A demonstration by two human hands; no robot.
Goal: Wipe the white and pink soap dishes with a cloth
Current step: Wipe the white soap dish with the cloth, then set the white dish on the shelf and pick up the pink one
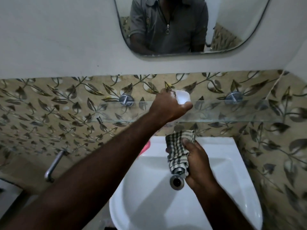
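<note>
White round-cornered soap dish (183, 97) in left hand (167, 106)

At glass shelf (232, 112), left hand (167, 106) around white soap dish (182, 97); over basin (149, 205), right hand (197, 163) around checked cloth (177, 150).

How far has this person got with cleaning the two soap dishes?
Nothing is plainly done yet. In hand: the left hand grips the white soap dish at the glass shelf; the right hand holds the checked cloth, apart from it. Left: the pink dish sits on the sink rim, untouched.
</note>
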